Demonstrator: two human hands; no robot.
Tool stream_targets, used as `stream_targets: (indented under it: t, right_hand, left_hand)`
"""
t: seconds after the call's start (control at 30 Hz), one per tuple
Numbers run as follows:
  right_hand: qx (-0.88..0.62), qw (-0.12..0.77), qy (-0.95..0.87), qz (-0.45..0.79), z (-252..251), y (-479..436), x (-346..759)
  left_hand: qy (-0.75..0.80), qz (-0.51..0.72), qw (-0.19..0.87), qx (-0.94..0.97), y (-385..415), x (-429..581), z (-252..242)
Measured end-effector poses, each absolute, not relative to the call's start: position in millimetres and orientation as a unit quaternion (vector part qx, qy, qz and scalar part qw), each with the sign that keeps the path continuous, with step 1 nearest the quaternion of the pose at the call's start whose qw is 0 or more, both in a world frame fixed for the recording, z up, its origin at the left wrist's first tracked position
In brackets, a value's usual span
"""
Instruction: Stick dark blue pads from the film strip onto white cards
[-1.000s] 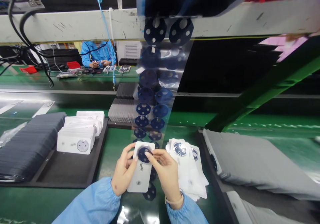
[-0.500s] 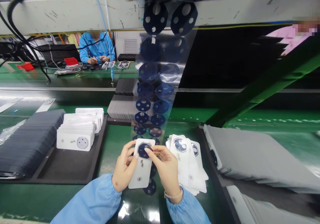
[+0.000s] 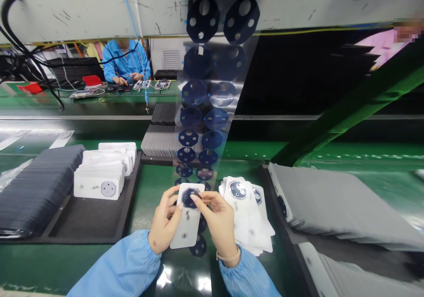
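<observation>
A white phone back panel (image 3: 186, 227) with small dark lettering is tilted up above the green table. My left hand (image 3: 165, 219) grips it by its left edge, thumb on the front. At the panel's upper end, a dark blue octagonal sticker (image 3: 187, 200) with round holes covers the camera area. My right hand (image 3: 216, 217) is closed at that spot, its thumb pressing on the sticker and its forefinger at the panel's upper right edge. Right of my right hand lies a loose pile of white panels (image 3: 243, 217), some with dark octagons.
A clear film strip (image 3: 232, 105) of dark octagons hangs down to the table behind the panel. On the left, a black tray (image 3: 88, 219) holds white panels (image 3: 96, 186) and dark sheets (image 3: 43, 186). Grey panels (image 3: 331, 200) stand at right. A co-worker (image 3: 126, 63) sits opposite.
The sticker now lies flatter and lines up with the camera area, with my right thumb on it. Both hands stay almost in place; the view has shifted slightly.
</observation>
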State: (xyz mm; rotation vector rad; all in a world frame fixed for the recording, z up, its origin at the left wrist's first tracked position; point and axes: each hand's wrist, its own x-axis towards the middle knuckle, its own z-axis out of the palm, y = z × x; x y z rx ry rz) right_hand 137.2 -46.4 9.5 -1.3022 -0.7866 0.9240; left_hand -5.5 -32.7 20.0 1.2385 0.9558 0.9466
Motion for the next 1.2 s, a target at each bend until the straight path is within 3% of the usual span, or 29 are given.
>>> stream_targets:
  t: [0.3, 0.57, 1.0, 1.2]
  right_hand:
    - [-0.595, 0.603, -0.389, 0.363, 14.9, -50.3, 131.0]
    - [-0.654, 0.594, -0.424, 0.199, 10.5, -51.5, 126.2]
    - [-0.551, 0.617, -0.380, 0.413, 17.0, -52.9, 130.8]
    - [-0.482, 0.587, -0.400, 0.513, 16.1, -48.4, 140.7]
  left_hand:
    - [0.442, 0.445, 0.581, 0.519, -38.2, 0.8, 13.7]
    - [0.457, 0.469, 0.591, 0.472, -38.4, 1.7, 12.6]
    - [0.442, 0.427, 0.638, 0.464, -34.7, 5.0, 21.4]
    - [0.433, 0.444, 0.673, 0.403, -25.2, 0.3, 21.5]
